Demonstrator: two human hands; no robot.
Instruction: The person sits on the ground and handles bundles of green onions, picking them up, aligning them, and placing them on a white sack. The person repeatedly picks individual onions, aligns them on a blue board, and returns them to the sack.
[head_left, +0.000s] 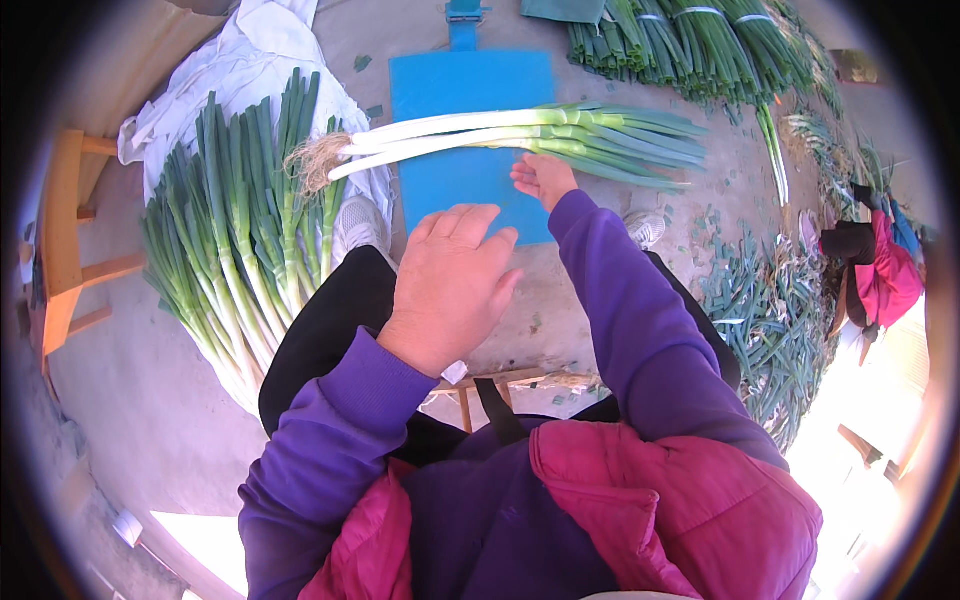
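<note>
A few long green onions (450, 139) lie crosswise on a blue board (472, 82), their hairy roots (319, 159) to the left and green leaves to the right. Just below the stalks, at the start of the green part, is my right hand (545, 178). Its fingers are loosely curled around nothing visible, and whether the fingertips touch the stalks is unclear. My left hand (454, 281) hovers nearer to me, back up, thumb apart from the fingers, holding nothing. The board's near edge lies beyond it.
Loose green onions (232, 202) lie in a large pile on white cloth (255, 52) at left. Tied bundles (697, 45) lie at far right. Cut leaf trimmings (772, 322) are heaped at right. A wooden frame (64, 240) stands at left. Another person's pink garment (889, 274) shows at far right.
</note>
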